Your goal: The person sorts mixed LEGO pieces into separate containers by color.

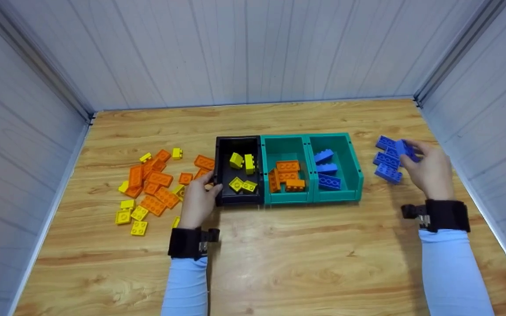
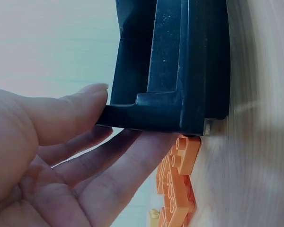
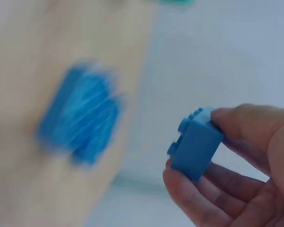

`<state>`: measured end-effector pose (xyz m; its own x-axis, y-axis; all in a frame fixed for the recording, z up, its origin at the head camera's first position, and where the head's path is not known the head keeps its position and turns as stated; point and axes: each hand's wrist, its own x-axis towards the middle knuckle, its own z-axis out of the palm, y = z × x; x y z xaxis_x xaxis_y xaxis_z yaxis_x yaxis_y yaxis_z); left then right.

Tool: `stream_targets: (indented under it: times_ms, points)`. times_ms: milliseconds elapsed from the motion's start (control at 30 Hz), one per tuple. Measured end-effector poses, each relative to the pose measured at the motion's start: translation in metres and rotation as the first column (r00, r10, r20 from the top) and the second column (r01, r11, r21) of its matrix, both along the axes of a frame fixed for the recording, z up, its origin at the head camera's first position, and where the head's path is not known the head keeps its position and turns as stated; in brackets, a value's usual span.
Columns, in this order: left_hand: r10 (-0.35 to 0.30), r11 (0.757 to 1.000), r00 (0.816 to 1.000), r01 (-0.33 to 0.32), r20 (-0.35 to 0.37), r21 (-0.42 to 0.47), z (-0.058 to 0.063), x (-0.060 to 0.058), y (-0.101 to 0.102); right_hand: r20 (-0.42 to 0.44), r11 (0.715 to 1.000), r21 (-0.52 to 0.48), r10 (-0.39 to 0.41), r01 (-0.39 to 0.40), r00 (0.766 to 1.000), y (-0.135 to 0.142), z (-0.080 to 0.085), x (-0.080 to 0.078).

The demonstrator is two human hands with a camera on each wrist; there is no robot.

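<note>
My right hand [image 1: 431,169] pinches a blue toy brick [image 3: 197,147] between thumb and fingers, lifted over a group of loose blue bricks [image 1: 388,173] on the table's right side. At the black bin [image 2: 158,111], my left hand [image 1: 199,199] grips the left wall, thumb on the rim and fingers behind it. Several yellow bricks [image 1: 249,163] lie inside that bin. Joined to its right are two green bins: the middle bin [image 1: 286,198] holds orange bricks [image 1: 295,184], the right bin [image 1: 355,175] holds blue bricks [image 1: 329,181].
Left of the bins, many loose orange bricks [image 1: 160,178] and yellow bricks [image 1: 139,228] are scattered on the wooden table [image 1: 305,263]. Some lie close beside my left hand. Pale panel walls [image 1: 253,52] enclose the table at the back and both sides.
</note>
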<state>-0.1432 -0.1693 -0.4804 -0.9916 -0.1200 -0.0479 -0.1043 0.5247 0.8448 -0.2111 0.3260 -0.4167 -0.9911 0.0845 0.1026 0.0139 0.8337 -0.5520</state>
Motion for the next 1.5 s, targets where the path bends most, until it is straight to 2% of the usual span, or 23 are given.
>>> stream_targets:
  times_ms: [67,167,300,400,500,633,800,867,1000,1100,1200,1367,1500]
  points:
    - [0.001,1.000,1.000,-0.001,0.003,-0.006,0.001,0.001,-0.001,-0.049,0.997,-0.009,0.079,-0.079,0.996,-0.029,0.014,-0.001]
    - [0.000,1.000,1.000,0.000,0.003,-0.018,0.002,0.002,-0.001,-0.062,0.977,-0.013,0.212,-0.213,0.975,-0.076,0.025,-0.004]
    - [-0.004,0.999,1.000,0.004,-0.010,-0.035,0.002,0.002,0.000,0.021,0.934,0.015,0.356,-0.357,0.934,-0.128,0.025,-0.010]
    - [-0.012,0.999,1.000,0.011,-0.024,-0.043,0.001,0.002,0.001,0.070,0.908,0.076,0.406,-0.411,0.911,-0.149,0.021,-0.017]
    - [-0.019,0.999,0.999,0.018,-0.037,-0.048,0.001,0.002,0.000,0.084,0.895,0.138,0.415,-0.423,0.906,-0.154,0.015,-0.027]
    - [-0.026,0.999,0.999,0.024,-0.040,-0.047,0.000,0.002,0.001,0.122,0.899,0.178,0.384,-0.401,0.915,-0.147,0.000,-0.039]
    - [-0.030,0.998,0.999,0.027,-0.045,-0.061,0.000,0.002,0.002,0.189,0.904,0.187,0.350,-0.384,0.917,-0.137,-0.016,-0.044]
    - [-0.029,0.997,0.998,0.026,-0.050,-0.067,0.000,0.002,0.002,0.209,0.911,0.178,0.334,-0.372,0.919,-0.132,-0.014,-0.044]
    - [-0.031,0.997,0.998,0.028,-0.048,-0.071,0.000,0.003,0.001,0.200,0.933,0.173,0.281,-0.316,0.939,-0.113,0.000,-0.047]
    - [-0.031,0.997,0.999,0.028,-0.041,-0.070,0.001,0.002,0.001,0.173,0.942,0.182,0.250,-0.280,0.953,-0.089,0.011,-0.053]
    - [-0.030,0.997,0.999,0.028,-0.027,-0.068,0.002,0.002,0.002,0.157,0.941,0.197,0.245,-0.274,0.957,-0.062,0.012,-0.060]
    - [-0.031,0.997,0.999,0.029,-0.025,-0.067,0.003,0.002,0.002,0.158,0.932,0.216,0.259,-0.289,0.953,-0.023,-0.013,-0.067]
    - [-0.033,0.997,0.999,0.031,-0.039,-0.066,0.003,0.003,0.003,0.159,0.941,0.198,0.246,-0.275,0.956,-0.004,-0.039,-0.064]
